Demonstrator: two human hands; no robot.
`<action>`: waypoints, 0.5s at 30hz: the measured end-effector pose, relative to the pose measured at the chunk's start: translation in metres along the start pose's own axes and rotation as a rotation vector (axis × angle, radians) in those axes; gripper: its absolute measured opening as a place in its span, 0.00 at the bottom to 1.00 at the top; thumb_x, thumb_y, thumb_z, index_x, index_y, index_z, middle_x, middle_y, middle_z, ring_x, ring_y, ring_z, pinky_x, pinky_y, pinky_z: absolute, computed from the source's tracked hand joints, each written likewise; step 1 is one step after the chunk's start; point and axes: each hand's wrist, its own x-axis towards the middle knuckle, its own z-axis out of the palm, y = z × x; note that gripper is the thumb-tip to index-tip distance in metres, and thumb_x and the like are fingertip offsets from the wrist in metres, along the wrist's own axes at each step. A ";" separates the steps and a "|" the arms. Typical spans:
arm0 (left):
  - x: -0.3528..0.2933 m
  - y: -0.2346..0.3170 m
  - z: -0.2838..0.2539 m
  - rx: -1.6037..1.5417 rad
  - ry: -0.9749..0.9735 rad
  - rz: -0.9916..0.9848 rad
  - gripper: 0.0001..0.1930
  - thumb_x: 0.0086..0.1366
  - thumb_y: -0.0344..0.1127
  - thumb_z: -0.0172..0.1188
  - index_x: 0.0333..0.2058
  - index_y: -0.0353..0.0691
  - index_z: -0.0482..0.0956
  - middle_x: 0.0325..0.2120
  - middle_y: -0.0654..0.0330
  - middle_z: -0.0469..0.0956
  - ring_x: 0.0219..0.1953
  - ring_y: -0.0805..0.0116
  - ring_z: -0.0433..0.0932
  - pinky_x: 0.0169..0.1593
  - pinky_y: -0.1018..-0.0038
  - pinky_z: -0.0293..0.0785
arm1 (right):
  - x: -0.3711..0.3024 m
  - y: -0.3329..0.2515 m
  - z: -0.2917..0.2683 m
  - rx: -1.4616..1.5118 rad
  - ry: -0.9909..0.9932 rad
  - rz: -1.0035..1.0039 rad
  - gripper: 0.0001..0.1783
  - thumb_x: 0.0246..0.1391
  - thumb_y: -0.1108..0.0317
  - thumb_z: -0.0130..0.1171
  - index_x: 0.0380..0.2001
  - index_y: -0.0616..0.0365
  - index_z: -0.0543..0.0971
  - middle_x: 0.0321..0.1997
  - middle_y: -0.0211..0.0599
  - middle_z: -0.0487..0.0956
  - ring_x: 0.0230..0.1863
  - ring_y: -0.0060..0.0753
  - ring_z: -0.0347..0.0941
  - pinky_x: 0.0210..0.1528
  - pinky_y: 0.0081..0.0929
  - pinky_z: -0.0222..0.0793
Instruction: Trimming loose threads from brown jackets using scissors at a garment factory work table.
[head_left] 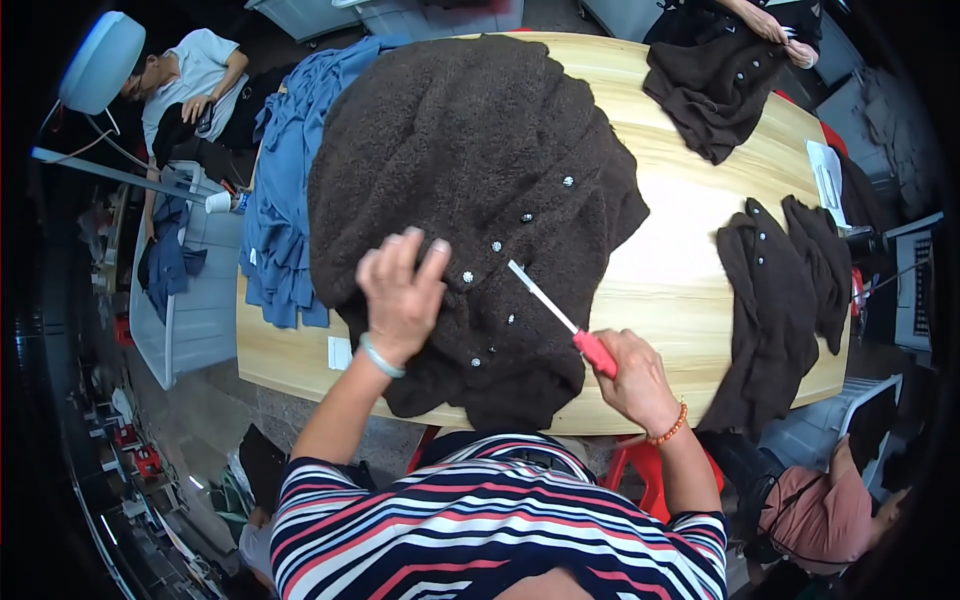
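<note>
A dark brown fuzzy cardigan (pixel 440 150) lies spread over the near part of the table, with several shiny silver buttons (pixel 497 246) on it. My left hand (pixel 402 290) rests on the cardigan with its fingers stretched out, left of the buttons, holding nothing. In my right hand (pixel 636 378) is a red-handled tool (pixel 596 354) with a long, narrow metal blade. I grip it by the handle, at the cardigan's lower right. Its tip points up and left, close to one of the buttons. Whether the tip touches the fabric I cannot tell.
Blue garments (pixel 285 200) are heaped at the left of the wooden table (pixel 675 290). More brown knitwear (pixel 765 300) lies at the right edge. Across the table a person's hands (pixel 775 30) handle a brown garment. A grey bin (pixel 205 330) stands left; red stools (pixel 650 480) are near me.
</note>
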 end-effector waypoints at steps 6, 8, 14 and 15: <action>0.012 -0.064 -0.017 -0.167 0.147 -0.162 0.08 0.57 0.26 0.61 0.36 0.39 0.79 0.32 0.56 0.77 0.40 0.57 0.76 0.47 0.63 0.67 | 0.047 -0.024 0.007 0.082 0.186 -0.138 0.15 0.48 0.74 0.64 0.41 0.58 0.75 0.35 0.45 0.77 0.38 0.50 0.74 0.41 0.39 0.71; 0.025 -0.031 -0.027 -0.520 0.191 -0.234 0.06 0.56 0.22 0.61 0.33 0.37 0.78 0.28 0.53 0.77 0.32 0.52 0.77 0.36 0.65 0.72 | 0.070 -0.046 0.016 0.140 0.277 -0.274 0.20 0.44 0.73 0.69 0.42 0.60 0.74 0.42 0.45 0.78 0.43 0.49 0.75 0.44 0.37 0.71; 0.025 0.061 -0.019 -0.709 0.302 -0.029 0.15 0.49 0.26 0.69 0.35 0.38 0.76 0.34 0.55 0.76 0.38 0.53 0.77 0.45 0.62 0.71 | 0.106 -0.044 0.033 0.417 0.314 -0.233 0.22 0.39 0.79 0.66 0.42 0.59 0.76 0.37 0.43 0.79 0.39 0.49 0.78 0.40 0.32 0.72; 0.021 0.057 -0.016 -0.665 0.294 -0.034 0.18 0.48 0.29 0.71 0.38 0.39 0.76 0.36 0.56 0.76 0.41 0.53 0.76 0.48 0.60 0.70 | 0.100 -0.036 0.027 0.543 0.287 -0.107 0.16 0.45 0.78 0.65 0.39 0.60 0.76 0.31 0.35 0.78 0.31 0.32 0.76 0.36 0.25 0.71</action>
